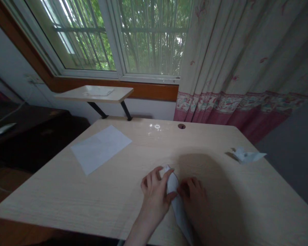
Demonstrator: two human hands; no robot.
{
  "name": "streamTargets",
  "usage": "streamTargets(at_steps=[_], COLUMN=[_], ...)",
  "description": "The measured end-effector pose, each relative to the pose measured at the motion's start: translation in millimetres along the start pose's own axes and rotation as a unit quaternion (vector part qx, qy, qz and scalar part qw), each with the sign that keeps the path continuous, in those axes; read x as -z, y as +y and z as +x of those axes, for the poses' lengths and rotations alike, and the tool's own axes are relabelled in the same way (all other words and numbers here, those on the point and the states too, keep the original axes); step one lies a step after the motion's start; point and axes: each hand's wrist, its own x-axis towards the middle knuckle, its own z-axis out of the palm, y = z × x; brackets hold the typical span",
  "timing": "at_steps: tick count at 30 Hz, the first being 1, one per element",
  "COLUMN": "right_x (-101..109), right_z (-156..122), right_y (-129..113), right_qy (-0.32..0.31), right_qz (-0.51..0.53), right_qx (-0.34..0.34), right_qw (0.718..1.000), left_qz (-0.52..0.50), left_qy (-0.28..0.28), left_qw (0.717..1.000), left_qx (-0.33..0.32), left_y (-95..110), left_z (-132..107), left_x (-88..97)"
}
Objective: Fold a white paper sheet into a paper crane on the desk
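Note:
A narrow strip of folded white paper (178,206) lies lengthwise near the front of the desk, running toward the desk's front edge. My left hand (156,186) grips its far end from the left, thumb and fingers bent around the paper's tip and side. From the right, my right hand (195,196) presses curled fingers against the paper's right edge, at about its middle. That hand lies in shadow, and some of its fingertips are hard to make out. The lower part of the folded paper runs between both forearms.
A flat white sheet (101,148) lies on the desk (112,205) at the left. Crumpled-looking folded paper (247,155) sits near the right edge. A small raised shelf (123,92) stands at the back left, below the window. A curtain (233,78) hangs behind the desk.

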Motion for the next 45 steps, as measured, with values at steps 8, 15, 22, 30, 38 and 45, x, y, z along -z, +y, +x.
streamTargets(at_steps=[8, 15, 22, 30, 38, 45], right_x=[-4.8, -7.0, -5.5, -0.4, 6.2, 19.2], right_z=[0.2, -4.9, -8.3, -13.1, -10.1, -11.8], right_y=[7.4, 11.5, 10.2, -3.8, -4.2, -11.3], right_qy=[0.012, 0.030, 0.021, -0.027, 0.060, 0.130], right_qz=[0.024, 0.039, 0.075, 0.175, 0.144, 0.009], right_qx=[0.026, 0.050, 0.029, -0.028, 0.056, 0.191], right_qw=[0.999, 0.998, 0.997, 0.984, 0.986, 0.973], left_qz=[0.046, 0.009, -0.025, -0.064, -0.045, -0.051], left_qy=[-0.083, -0.140, -0.159, -0.166, -0.107, -0.055], left_qw=[0.976, 0.953, 0.946, 0.953, 0.952, 0.952], left_qx=[-0.196, -0.269, -0.283, -0.244, -0.282, -0.297], left_y=[-18.7, -22.4, -21.3, -20.3, -10.0, -5.2], left_z=[29.5, 51.9, 65.3, 61.4, 55.6, 41.7], left_x=[13.4, 17.8, 22.9, 36.9, 51.9, 47.8])
